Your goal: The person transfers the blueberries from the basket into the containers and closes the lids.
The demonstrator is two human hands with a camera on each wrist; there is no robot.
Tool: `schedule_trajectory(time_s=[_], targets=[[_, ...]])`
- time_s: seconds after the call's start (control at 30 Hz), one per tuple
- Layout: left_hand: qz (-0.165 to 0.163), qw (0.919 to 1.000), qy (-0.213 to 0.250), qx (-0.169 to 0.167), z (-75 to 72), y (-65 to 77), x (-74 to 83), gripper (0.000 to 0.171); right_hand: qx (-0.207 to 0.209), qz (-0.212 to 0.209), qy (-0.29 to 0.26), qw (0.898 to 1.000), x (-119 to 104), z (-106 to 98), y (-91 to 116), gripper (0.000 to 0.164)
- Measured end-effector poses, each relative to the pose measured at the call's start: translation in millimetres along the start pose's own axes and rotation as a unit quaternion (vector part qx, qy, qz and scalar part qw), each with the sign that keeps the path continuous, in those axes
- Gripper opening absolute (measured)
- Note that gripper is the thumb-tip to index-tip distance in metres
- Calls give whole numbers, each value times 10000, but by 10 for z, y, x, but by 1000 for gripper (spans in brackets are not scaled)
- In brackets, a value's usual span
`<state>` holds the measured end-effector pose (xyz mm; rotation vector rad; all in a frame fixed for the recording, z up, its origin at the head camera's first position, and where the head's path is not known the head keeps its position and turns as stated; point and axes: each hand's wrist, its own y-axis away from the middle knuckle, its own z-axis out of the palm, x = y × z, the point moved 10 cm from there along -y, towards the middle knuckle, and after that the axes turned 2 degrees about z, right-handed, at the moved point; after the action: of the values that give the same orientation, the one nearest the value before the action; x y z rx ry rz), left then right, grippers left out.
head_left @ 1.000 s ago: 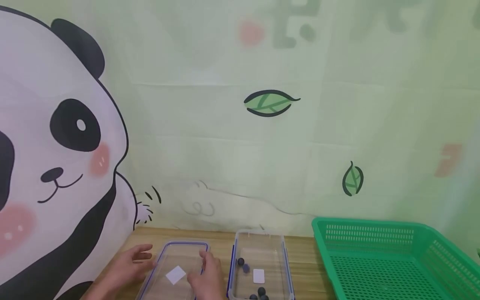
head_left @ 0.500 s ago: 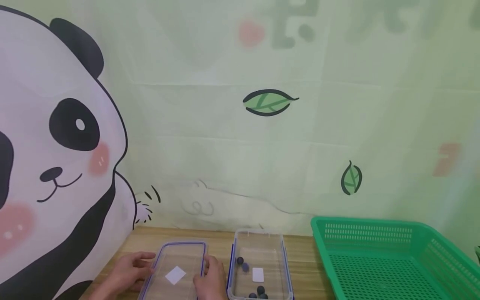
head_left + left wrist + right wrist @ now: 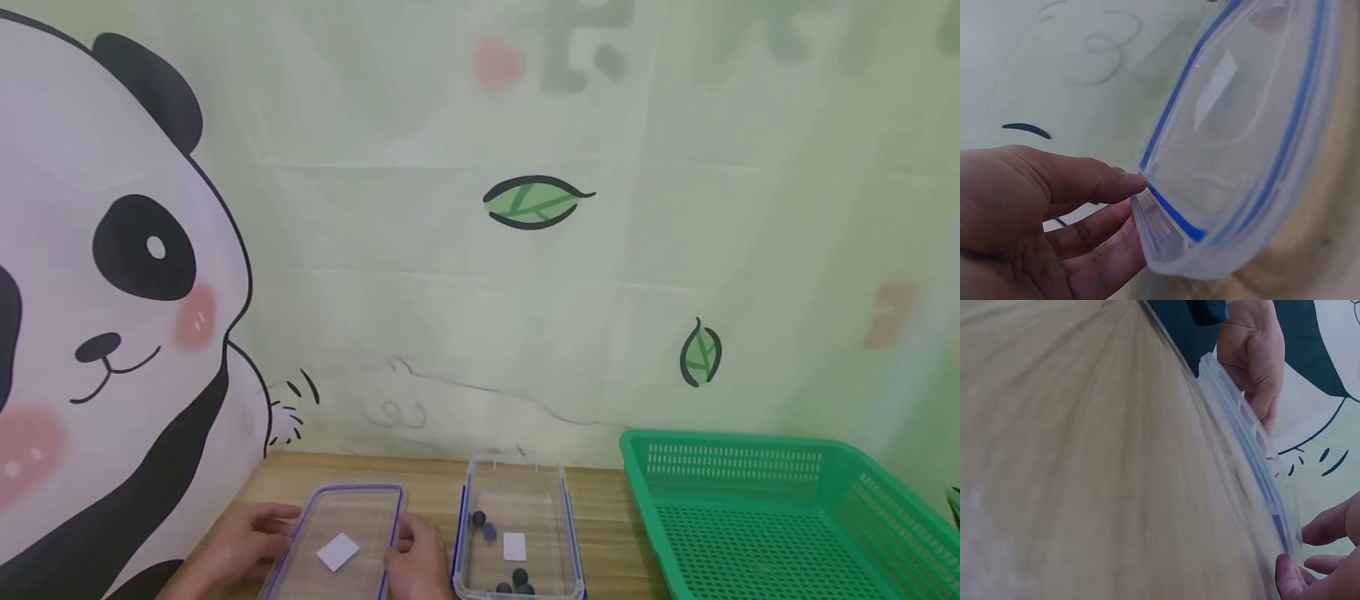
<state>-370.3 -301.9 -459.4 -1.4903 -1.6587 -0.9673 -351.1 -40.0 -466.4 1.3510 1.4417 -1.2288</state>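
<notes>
A clear plastic container lid with a blue seal and a white square label is at the table's left front. My left hand grips its left edge; in the left wrist view, the thumb lies on the lid's rim with fingers beneath. My right hand holds the right edge, thumb and fingers on either side of the rim in the right wrist view. Beside it stands an uncovered clear container holding several dark balls and a white square.
A large green plastic basket stands at the right of the wooden table. Behind the table hangs a pale green backdrop printed with a panda and leaves.
My right hand has come down from above the lid to its right edge. My left hand has closed in on the left edge. The lid has shifted slightly left.
</notes>
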Motion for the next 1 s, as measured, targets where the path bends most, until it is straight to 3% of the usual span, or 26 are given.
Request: schedule_trajectory(time_s=[0.2, 0.47, 0.57, 1.0], targets=[[-6, 10000, 19, 17, -175, 47, 100, 43, 77, 118, -138, 9998, -146, -28, 48, 46], [242, 9990, 361, 80, -271, 132, 385, 48, 158, -328, -878, 9955, -541, -225, 73, 49], [411, 9982, 422, 132, -224, 171, 533, 49, 103, -345, -996, 9944, -622, -348, 48, 49], [966, 9873, 1208, 362, 168, 293, 1059, 53, 440, -125, -541, 9975, -781, -989, -33, 50]])
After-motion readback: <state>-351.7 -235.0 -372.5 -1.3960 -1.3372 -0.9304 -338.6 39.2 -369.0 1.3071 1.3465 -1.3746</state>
